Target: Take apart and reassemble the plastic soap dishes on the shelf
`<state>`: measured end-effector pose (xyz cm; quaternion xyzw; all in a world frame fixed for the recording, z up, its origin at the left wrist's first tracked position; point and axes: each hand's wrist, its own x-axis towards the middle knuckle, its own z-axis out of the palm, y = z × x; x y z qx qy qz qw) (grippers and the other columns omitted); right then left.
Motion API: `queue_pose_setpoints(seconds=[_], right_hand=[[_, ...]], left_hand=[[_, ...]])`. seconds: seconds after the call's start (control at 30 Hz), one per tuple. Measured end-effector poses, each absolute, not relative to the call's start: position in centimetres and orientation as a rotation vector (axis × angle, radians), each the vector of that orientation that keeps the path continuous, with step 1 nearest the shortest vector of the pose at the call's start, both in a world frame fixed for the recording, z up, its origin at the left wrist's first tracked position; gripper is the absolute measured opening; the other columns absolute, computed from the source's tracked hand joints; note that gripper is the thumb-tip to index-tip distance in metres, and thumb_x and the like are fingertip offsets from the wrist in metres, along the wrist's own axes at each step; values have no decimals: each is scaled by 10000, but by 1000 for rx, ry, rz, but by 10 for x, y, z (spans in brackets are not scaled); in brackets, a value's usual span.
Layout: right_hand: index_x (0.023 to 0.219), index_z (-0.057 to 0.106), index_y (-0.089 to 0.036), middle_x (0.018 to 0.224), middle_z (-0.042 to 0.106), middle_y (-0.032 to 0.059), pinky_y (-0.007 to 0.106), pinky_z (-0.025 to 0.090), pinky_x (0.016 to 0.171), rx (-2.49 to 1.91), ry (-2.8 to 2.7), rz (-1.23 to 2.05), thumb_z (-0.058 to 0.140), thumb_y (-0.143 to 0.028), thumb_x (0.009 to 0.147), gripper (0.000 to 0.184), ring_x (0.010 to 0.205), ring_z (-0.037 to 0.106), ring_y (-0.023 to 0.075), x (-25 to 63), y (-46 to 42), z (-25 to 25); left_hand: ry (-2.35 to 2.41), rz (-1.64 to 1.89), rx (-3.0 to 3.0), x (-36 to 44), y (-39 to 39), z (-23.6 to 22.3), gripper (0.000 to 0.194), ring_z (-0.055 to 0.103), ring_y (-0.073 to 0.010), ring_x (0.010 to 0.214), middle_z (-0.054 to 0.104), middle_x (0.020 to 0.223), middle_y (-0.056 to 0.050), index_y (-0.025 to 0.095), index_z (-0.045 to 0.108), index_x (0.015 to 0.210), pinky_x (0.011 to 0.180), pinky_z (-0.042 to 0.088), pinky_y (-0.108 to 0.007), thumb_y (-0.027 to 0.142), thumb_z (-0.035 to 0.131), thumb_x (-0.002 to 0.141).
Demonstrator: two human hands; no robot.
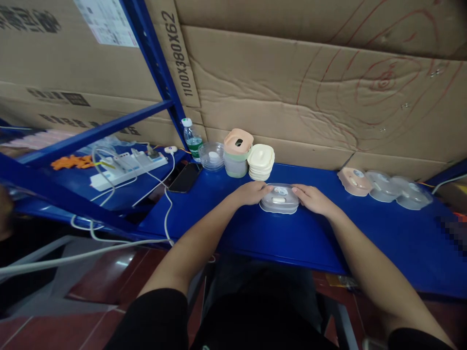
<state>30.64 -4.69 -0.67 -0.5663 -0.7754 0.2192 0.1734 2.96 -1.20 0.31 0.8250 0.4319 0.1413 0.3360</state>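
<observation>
A clear plastic container point(280, 204) with a see-through lid sits on the blue table in front of me. A small white oval piece and a round sticker show on its top. My left hand point(253, 192) grips its left end, thumb on the lid's edge. At the opposite end, my right hand point(313, 198) holds the rim with the thumb on top. The undersides of both hands' fingers are partly hidden. Behind the container stand a stack of cream lids point(261, 162) and a stack of peach and green tubs point(238, 151).
Clear round lids point(212, 156), a water bottle point(192, 140) and a black phone point(185, 177) are at the left. Lidded containers point(383, 186) line the right. A power strip point(127, 170) with white cables lies beyond the blue shelf post point(156, 63). Cardboard point(262, 73) walls the back.
</observation>
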Motion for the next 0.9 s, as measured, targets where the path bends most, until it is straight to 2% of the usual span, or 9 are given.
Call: queue_pose_setpoints(seconds=[0.13, 0.3, 0.53, 0.73, 0.9], right_hand=[[1325, 713, -163, 743, 750, 72, 360, 538, 755, -1612, -2200, 618, 359, -583, 1060, 610, 751, 730, 263, 307, -45, -9], [1295, 715, -169, 691, 727, 44, 329, 516, 688, -1585, -2187, 666, 387, -606, 1045, 601, 659, 700, 233, 309, -45, -9], [1059, 735, -175, 643, 675, 26, 294, 461, 586, -1595, -2131, 810, 326, -639, 1043, 618, 517, 604, 177, 310, -44, -8], [1045, 737, -181, 701, 696, 28, 277, 451, 589, -1558, -2133, 846, 427, -667, 1004, 578, 541, 588, 156, 312, -45, -4], [1098, 731, -177, 717, 693, 30, 282, 458, 566, -1556, -2128, 874, 409, -669, 1011, 594, 538, 593, 159, 312, -45, -4]], left_hand=[[1115, 328, 2169, 28, -9, 0, 520, 647, -193, 636, 663, 625, -20, 168, 681, 951, 644, 433, -301, 560, 353, 1042], [1136, 317, 2164, 28, -7, -3, 493, 664, -197, 669, 689, 677, -27, 170, 674, 996, 641, 426, -304, 545, 357, 1037], [1135, 377, 2183, 31, -8, -3, 526, 663, -207, 663, 672, 643, -42, 174, 672, 923, 666, 431, -321, 560, 336, 1044], [1093, 404, 2169, 29, -7, -4, 475, 669, -201, 682, 700, 674, -51, 170, 702, 941, 686, 458, -318, 528, 401, 1026], [1096, 399, 2182, 28, -6, -4, 486, 661, -205, 702, 711, 717, -67, 165, 714, 964, 701, 460, -321, 524, 392, 1019]])
